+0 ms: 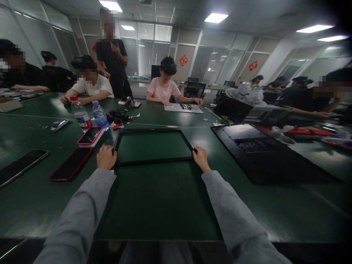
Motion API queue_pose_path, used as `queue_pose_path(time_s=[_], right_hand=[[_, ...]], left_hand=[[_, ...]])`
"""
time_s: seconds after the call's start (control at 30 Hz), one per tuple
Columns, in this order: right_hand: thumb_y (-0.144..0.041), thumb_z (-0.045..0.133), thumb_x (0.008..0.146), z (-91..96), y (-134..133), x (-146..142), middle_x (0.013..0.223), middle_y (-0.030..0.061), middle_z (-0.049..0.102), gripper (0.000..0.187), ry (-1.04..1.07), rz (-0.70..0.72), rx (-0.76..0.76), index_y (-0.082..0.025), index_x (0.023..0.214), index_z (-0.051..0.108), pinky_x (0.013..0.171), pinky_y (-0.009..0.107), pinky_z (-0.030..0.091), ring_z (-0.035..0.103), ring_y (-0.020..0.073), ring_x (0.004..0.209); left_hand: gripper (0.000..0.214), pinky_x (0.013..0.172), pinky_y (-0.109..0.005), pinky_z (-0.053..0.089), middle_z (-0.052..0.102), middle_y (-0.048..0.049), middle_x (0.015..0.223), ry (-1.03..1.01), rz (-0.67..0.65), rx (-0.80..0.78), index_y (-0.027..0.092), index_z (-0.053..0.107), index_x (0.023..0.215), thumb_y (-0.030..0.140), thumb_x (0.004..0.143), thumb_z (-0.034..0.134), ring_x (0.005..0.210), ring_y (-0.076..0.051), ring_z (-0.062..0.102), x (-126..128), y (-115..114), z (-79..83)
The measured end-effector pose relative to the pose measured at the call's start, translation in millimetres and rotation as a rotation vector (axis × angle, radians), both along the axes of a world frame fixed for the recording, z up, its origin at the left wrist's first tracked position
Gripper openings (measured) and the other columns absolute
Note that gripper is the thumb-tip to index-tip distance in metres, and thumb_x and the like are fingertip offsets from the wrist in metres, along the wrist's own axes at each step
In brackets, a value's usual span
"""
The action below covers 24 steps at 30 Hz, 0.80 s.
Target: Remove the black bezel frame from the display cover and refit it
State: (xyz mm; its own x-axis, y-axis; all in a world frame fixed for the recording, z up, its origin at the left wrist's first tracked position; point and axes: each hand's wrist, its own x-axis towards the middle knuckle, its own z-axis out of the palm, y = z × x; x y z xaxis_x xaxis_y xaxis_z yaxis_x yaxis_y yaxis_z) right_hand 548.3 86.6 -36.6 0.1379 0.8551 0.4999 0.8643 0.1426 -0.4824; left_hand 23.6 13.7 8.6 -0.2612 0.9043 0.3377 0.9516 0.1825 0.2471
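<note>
A thin black rectangular frame [154, 160] lies flat on the green table [159, 205] straight ahead of me. My left hand [106, 157] is closed on the frame's near left corner. My right hand [200, 158] is closed on its near right corner. Both arms reach forward in grey sleeves. Through the frame's middle only the green table surface shows.
Two phones in red cases [70, 164] [90, 136] and a dark phone [20, 165] lie at my left, with two water bottles [81, 116] behind. A large black panel [264, 152] lies at right. Several people sit around the far side; one stands.
</note>
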Motion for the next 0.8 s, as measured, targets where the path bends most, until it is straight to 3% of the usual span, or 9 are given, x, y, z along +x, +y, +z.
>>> queue_pose_path(time_s=[0.17, 0.33, 0.4, 0.6, 0.8], right_hand=[[-0.027, 0.043, 0.086, 14.7, -9, -8, 0.114, 0.0192, 0.067, 0.041, 0.122, -0.014, 0.066, -0.011, 0.117, 0.065, 0.099, 0.050, 0.044, 0.057, 0.0305, 0.108], [-0.039, 0.036, 0.096, 34.4, -22, -19, 0.121, 0.0161, 0.065, 0.048, 0.212, -0.055, 0.218, -0.014, 0.133, 0.054, 0.098, 0.044, 0.044, 0.059, 0.0261, 0.108], [-0.044, 0.037, 0.096, 37.6, -24, -21, 0.118, 0.0156, 0.066, 0.049, 0.219, -0.080, 0.209, -0.015, 0.134, 0.052, 0.094, 0.044, 0.045, 0.061, 0.0260, 0.102], [-0.050, 0.039, 0.095, 34.2, -23, -19, 0.101, 0.0131, 0.070, 0.051, 0.282, -0.073, 0.109, -0.016, 0.132, 0.051, 0.082, 0.042, 0.049, 0.065, 0.0257, 0.086], [-0.051, 0.040, 0.094, 33.7, -22, -18, 0.100, 0.0138, 0.070, 0.049, 0.314, -0.050, 0.121, -0.016, 0.126, 0.052, 0.081, 0.043, 0.050, 0.066, 0.0263, 0.085]], left_hand=[[0.038, 0.101, -0.050, 0.041, 0.058, -0.0150, 0.135, -0.025, -0.035, 0.176, 0.016, 0.061, 0.125, 0.030, 0.092, 0.048, 0.125, -0.033, 0.048, 8, -3, 6.3], [0.046, 0.106, -0.047, 0.037, 0.053, -0.0186, 0.139, -0.125, -0.049, 0.511, 0.013, 0.051, 0.137, 0.035, 0.097, 0.043, 0.130, -0.031, 0.047, 15, -8, 19.8], [0.050, 0.105, -0.045, 0.039, 0.056, -0.0202, 0.136, -0.160, -0.030, 0.607, 0.011, 0.044, 0.141, 0.037, 0.098, 0.041, 0.126, -0.030, 0.052, 14, -9, 21.3], [0.051, 0.079, -0.034, 0.050, 0.072, -0.0119, 0.108, -0.248, -0.001, 0.543, 0.012, 0.036, 0.144, 0.037, 0.100, 0.040, 0.086, -0.024, 0.070, 12, -7, 14.9], [0.051, 0.070, -0.031, 0.050, 0.074, -0.0098, 0.104, -0.265, -0.019, 0.536, 0.012, 0.036, 0.143, 0.037, 0.098, 0.042, 0.078, -0.022, 0.071, 11, -5, 14.5]])
